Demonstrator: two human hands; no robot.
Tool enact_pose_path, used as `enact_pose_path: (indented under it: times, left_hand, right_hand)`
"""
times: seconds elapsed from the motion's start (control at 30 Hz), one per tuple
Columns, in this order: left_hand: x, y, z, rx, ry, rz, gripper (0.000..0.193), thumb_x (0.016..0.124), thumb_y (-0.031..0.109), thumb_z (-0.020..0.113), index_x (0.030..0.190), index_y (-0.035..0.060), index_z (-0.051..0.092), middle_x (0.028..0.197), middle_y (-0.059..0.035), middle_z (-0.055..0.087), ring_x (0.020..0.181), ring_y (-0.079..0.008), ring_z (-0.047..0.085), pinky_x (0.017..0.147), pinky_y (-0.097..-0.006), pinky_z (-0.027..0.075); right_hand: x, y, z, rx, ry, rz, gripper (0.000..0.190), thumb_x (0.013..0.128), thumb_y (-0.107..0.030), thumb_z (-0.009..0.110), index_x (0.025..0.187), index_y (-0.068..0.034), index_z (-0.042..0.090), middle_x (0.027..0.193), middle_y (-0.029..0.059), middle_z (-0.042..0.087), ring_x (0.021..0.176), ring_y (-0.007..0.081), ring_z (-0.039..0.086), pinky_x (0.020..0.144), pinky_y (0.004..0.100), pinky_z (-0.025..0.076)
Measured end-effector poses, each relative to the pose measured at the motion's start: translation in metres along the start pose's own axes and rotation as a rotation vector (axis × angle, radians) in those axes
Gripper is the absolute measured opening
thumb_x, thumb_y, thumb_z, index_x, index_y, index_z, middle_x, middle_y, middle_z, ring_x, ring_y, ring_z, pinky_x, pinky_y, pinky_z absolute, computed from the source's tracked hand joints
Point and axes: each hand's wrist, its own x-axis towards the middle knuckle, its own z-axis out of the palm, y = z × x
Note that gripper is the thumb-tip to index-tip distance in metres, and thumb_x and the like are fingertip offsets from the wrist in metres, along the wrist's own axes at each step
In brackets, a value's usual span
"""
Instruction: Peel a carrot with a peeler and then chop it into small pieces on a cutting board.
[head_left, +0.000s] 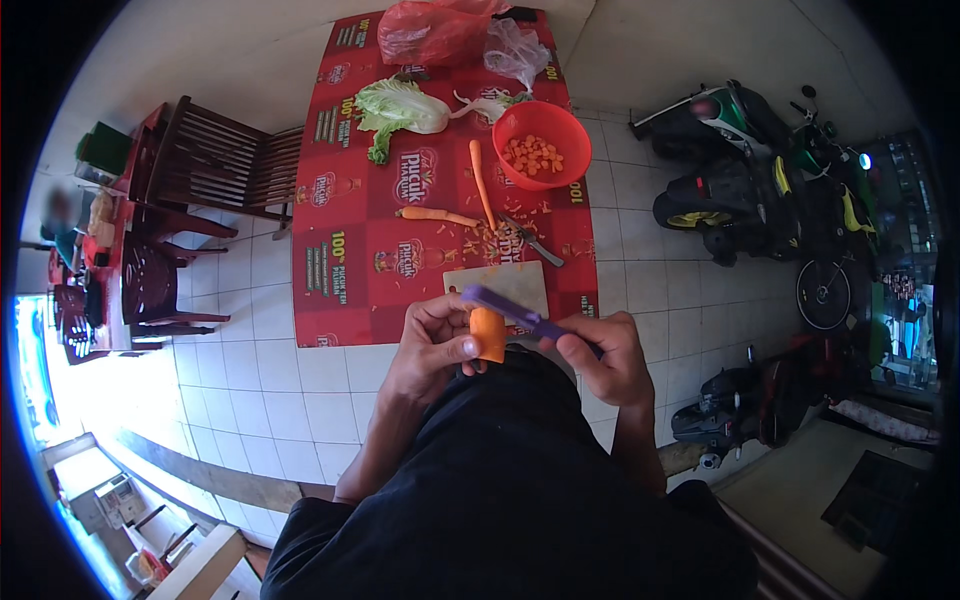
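My left hand (431, 349) grips a short, thick orange carrot piece (488, 339) just off the table's near edge. In my right hand (611, 360) is a purple cutting tool (506, 306), whose far end passes across the top of the carrot piece. Whether its edge touches the carrot is hard to tell. Below the tool, partly covered by it, a pale cutting board (499, 281) lies on the table. Beyond the board are a knife (536, 244), scattered carrot peelings (487, 244) and two slender carrots, one pointing away (481, 180) and one lying crosswise (436, 216).
A red bowl (577, 150) holding carrot slices (534, 155) stands at the table's right. Napa cabbage (405, 107) and plastic bags (435, 34) lie farther back on the red tablecloth (352, 255). A wooden chair (217, 157) is left; motorcycles (720, 202) are right.
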Motion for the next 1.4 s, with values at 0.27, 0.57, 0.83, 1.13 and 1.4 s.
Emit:
enact_pose_path:
  times: [0.27,0.57,0.83,1.13,1.4]
  left_hand:
    - [0.016,-0.004,0.014,0.049,-0.067,0.004,0.050,0.083,0.009,0.083,0.126,-0.0047,0.062,0.093,-0.0128,0.072,0.069,-0.0115,0.069,0.056,-0.0188,0.055]
    - [0.042,-0.027,0.029,0.045,0.021,-0.022,0.050,0.080,0.002,0.082,0.125,-0.0048,0.063,0.091,-0.0120,0.071,0.069,-0.0114,0.069,0.057,-0.0179,0.055]
    - [0.073,-0.058,0.015,0.201,0.219,-0.044,0.044,0.086,0.006,0.074,0.126,-0.0060,0.060,0.091,-0.0130,0.071,0.075,-0.0115,0.069,0.060,-0.0184,0.054]
    - [0.078,-0.126,-0.057,0.489,0.678,-0.190,0.029,0.087,0.011,0.079,0.109,-0.0006,0.063,0.098,-0.0128,0.074,0.083,-0.0140,0.071,0.069,-0.0247,0.058]
    - [0.088,-0.119,-0.027,0.341,0.707,-0.140,0.037,0.097,0.027,0.070,0.119,-0.0013,0.064,0.104,-0.0145,0.072,0.087,-0.0181,0.072,0.078,-0.0268,0.059]
  right_hand:
    - [0.002,0.014,-0.021,-0.029,-0.013,0.048,0.026,0.099,-0.023,0.064,0.098,0.001,0.074,0.067,0.0089,0.067,0.054,0.0148,0.063,0.053,0.0274,0.045]
    - [0.006,0.032,-0.056,0.059,-0.082,-0.002,0.026,0.099,-0.024,0.064,0.098,0.000,0.074,0.063,0.0086,0.066,0.053,0.0165,0.064,0.053,0.0283,0.045]
    - [0.037,0.113,-0.093,0.125,0.259,0.264,0.027,0.102,-0.023,0.059,0.099,0.001,0.072,0.064,0.0008,0.058,0.061,0.0048,0.048,0.054,0.0264,0.038]
    - [0.069,0.344,-0.063,-0.637,0.007,0.436,0.030,0.092,-0.034,0.066,0.100,-0.005,0.067,0.086,0.0210,0.071,0.085,0.0426,0.069,0.074,0.0528,0.054]
    - [0.104,0.413,-0.035,-0.673,0.211,0.370,0.023,0.089,-0.027,0.070,0.104,-0.009,0.068,0.093,0.0183,0.069,0.087,0.0417,0.067,0.074,0.0527,0.054]
